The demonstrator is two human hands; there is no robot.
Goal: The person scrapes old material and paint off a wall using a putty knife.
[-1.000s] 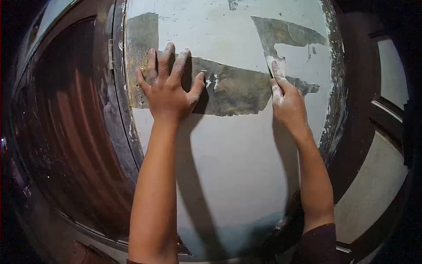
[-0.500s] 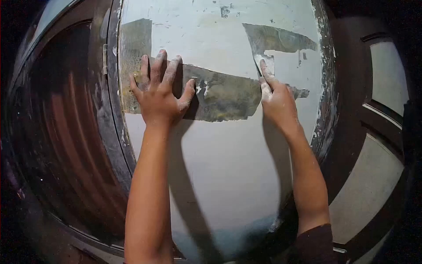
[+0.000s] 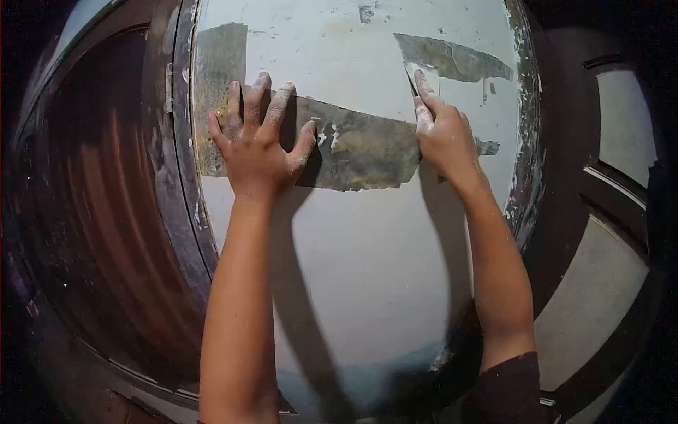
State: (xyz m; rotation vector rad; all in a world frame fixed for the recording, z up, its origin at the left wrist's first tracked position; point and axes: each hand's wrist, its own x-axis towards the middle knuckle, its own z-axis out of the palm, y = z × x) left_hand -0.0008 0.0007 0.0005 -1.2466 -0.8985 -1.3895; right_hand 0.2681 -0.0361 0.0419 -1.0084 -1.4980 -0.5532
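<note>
The right hand [image 3: 443,138] is holding a scraper [image 3: 424,73] against a pale painted wall [image 3: 367,268], high on the right part of it. The scraper's long axis is running nearly upright, leaning a little to the left, with the blade pointing up and the handle pointing down into the palm. The right grip is closing tight around the handle, and the index finger [image 3: 424,90] is stretching up along the back of the blade. Only the blade's upper part is showing, pale with dust. Its top edge is meeting the lower left end of a dark scraped strip [image 3: 459,62] that is running off to the right.

The left hand [image 3: 258,152] is lying flat on the wall, well apart from the scraper. Its grip is wide, with the fingers spreading upward and holding nothing. It is covering the left part of a large bare patch [image 3: 360,152] that is stretching sideways between the two hands.

The scraper's handle is hiding entirely inside the right hand, so its shape is impossible to tell. The right hand is also covering the patch's right end, with only a small tail showing beyond it. A hinge [image 3: 169,88] and a brown door [image 3: 106,212] are sitting left of the wall, fading into darkness. The wall's lower edge is sinking into shadow, and a dark sleeve [image 3: 508,389] is being cut off at the bottom
</note>
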